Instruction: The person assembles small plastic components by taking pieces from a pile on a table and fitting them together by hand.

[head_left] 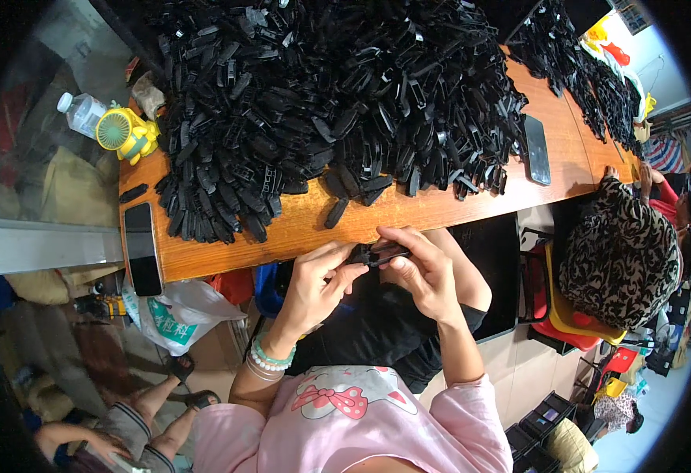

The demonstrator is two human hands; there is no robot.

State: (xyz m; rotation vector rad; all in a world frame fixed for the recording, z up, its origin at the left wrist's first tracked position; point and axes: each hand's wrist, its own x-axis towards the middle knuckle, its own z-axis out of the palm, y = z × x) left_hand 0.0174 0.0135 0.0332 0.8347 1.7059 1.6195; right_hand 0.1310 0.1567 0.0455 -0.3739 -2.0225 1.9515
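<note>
Just off the table's front edge, above my lap, both my hands hold one small black plastic part (379, 253). Its left end is pinched between the thumb and fingers of my left hand (318, 284). At its other end, the thumb and fingers of my right hand (424, 272) close round it. What the part is I cannot make out; it is narrow and long, partly covered by my fingers. A large heap of similar black plastic parts (282, 118) spreads over the table beyond, with a few loose ones (335, 213) at its near edge.
The wooden table (203, 260) carries a phone (142, 248) at its left corner and a dark phone (536, 150) at right. A yellow toy-like fan (121, 134) and a plastic bottle (84, 114) stand at far left. Bags (180, 315) hang below. Other people sit left and right.
</note>
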